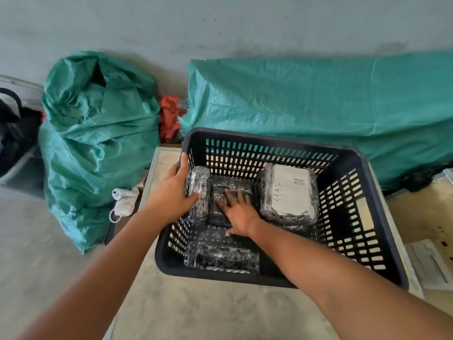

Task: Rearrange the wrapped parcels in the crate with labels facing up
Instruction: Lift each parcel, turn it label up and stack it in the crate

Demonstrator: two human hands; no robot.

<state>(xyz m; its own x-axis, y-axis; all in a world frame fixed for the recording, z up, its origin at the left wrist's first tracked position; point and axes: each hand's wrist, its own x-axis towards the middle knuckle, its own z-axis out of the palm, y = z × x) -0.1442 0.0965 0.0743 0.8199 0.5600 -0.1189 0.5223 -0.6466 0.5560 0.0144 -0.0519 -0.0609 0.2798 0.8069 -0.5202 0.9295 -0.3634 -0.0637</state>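
Note:
A black slotted plastic crate (pixel 362 182) stands on a pale table and holds several parcels in black film. One large parcel (pixel 289 192) lies at the back right with its white label up. A narrow parcel (pixel 199 190) stands on edge against the crate's left wall; my left hand (pixel 174 190) reaches over that wall and grips it. A flat dark parcel (pixel 231 186) lies in the middle with no label showing, and my right hand (pixel 239 212) rests flat on it, fingers spread. Another dark parcel (pixel 228 257) lies at the crate's front.
Two green woven sacks sit behind the table, one crumpled at the left (pixel 98 133), one long at the back right (pixel 318 104). A red cloth (pixel 169 119) lies between them. A white controller (pixel 122 197) lies at the table's left. Papers (pixel 429 263) lie to the right.

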